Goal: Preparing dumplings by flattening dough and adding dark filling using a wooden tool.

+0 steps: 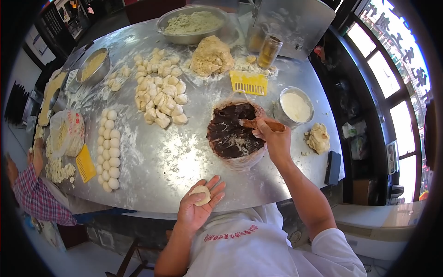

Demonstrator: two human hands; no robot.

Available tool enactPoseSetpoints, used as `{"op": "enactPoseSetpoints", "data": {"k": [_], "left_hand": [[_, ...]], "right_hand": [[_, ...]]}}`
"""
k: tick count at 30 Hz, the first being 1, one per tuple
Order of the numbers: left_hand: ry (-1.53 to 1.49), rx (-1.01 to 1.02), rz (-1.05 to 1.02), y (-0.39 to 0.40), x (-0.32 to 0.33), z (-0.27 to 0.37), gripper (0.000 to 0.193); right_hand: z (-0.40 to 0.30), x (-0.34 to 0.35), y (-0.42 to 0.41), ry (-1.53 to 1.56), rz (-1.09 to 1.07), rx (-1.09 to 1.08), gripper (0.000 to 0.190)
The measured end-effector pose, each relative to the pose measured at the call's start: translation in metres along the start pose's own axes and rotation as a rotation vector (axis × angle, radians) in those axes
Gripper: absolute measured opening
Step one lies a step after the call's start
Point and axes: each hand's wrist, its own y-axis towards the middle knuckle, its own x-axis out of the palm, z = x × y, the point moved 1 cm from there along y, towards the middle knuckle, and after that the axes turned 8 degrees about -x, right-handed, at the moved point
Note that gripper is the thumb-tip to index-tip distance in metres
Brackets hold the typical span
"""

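Observation:
My left hand [198, 207] is palm up near the table's front edge, a flat round dough wrapper [200, 195] held in it under the thumb. With my right hand [275, 138] I grip a wooden spatula [263, 125], its tip over dark bean-like paste [235, 130] in a plastic-lined container. To the left, white dough balls [110, 149] lie in close rows. Behind them sits a pile of cut dough pieces [162, 93]. A large lump of dough [212, 57] and a yellow slotted scraper [249, 83] lie beyond the paste.
Right of the paste are a bowl of white powder [296, 106], a small dough lump [318, 137] and a dark box [333, 168]. A glass jar [270, 51] and wide metal basin [192, 26] stand at the back. A co-worker's plaid sleeve [38, 197] is at far left, near a plastic bag [73, 133].

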Motion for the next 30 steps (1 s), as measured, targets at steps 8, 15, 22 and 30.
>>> {"op": "enactPoseSetpoints", "data": {"k": [8,15,22,30], "left_hand": [[0.326,0.098,0.230,0.002,0.004,-0.012,0.036],[0.284,0.135,0.211,0.002,-0.001,-0.007,0.036],[0.412,0.143,0.255,0.026,-0.013,-0.018,0.033],[0.331,0.241,0.279,0.034,-0.007,-0.016,0.037]], "right_hand": [[0.009,0.012,-0.022,0.026,-0.115,-0.089,0.020],[-0.024,0.004,-0.018,-0.376,-0.359,-0.502,0.017],[-0.025,-0.004,0.021,-0.322,-0.573,-0.655,0.018],[-0.015,-0.015,0.025,-0.129,-0.579,-0.117,0.020]]}}
